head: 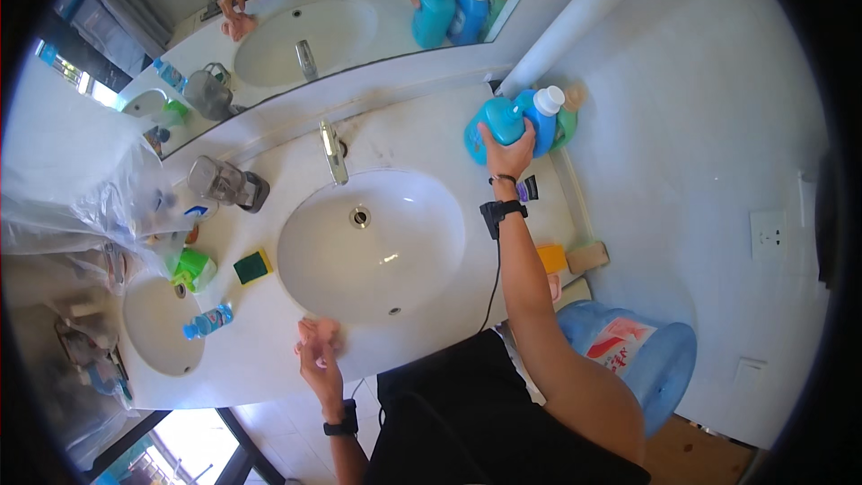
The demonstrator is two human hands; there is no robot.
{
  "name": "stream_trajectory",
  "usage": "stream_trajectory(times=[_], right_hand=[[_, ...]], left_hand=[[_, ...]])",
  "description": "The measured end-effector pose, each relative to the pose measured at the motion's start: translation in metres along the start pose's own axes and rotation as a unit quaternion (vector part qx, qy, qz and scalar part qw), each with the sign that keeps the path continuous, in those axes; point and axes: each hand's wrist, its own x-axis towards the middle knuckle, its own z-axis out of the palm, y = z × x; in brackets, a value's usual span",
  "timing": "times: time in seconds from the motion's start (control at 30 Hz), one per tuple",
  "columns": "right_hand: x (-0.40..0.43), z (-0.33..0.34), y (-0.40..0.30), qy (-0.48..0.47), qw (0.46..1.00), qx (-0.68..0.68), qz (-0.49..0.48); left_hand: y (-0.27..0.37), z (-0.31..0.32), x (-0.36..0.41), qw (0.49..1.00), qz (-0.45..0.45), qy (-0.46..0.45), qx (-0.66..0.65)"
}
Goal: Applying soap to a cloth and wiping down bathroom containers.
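Observation:
My right hand (510, 156) is wrapped around a teal pump bottle (497, 120) that stands at the back right corner of the counter. Right beside that bottle are a blue bottle with a white cap (544, 122) and a green bottle (566, 126), partly hidden behind it. At the front edge, left of the oval sink (377, 263), my left hand (319, 370) has its fingers on a crumpled pink cloth (320, 331) and pinches it. A chrome faucet (333, 152) rises behind the sink.
A green-and-yellow sponge (252, 267), a small blue-capped bottle (209, 321) and a grey clear-tank appliance (229, 183) are on the left, near a second basin (161, 323). The wall mirror (283, 27) reflects both arms. A large water jug (630, 357) lies beyond my right arm.

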Motion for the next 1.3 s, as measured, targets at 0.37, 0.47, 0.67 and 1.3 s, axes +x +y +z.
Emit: stream_trajectory(times=[0.37,0.47,0.67,1.3], right_hand=[[0.027,0.061,-0.03,-0.176,0.963,0.16,-0.126],[0.03,0.072,-0.038,-0.22,0.953,0.167,-0.125],[0.037,0.076,-0.021,-0.246,0.936,0.217,-0.129],[-0.017,0.119,-0.039,0.01,0.986,0.169,-0.008]], left_hand=[[-0.001,0.011,0.002,0.998,-0.059,0.016,-0.008],[-0.009,0.017,0.0,0.997,-0.073,0.016,-0.023],[0.014,0.02,0.009,0.996,-0.092,-0.005,-0.021],[0.022,0.025,0.013,0.997,-0.071,-0.03,0.027]])
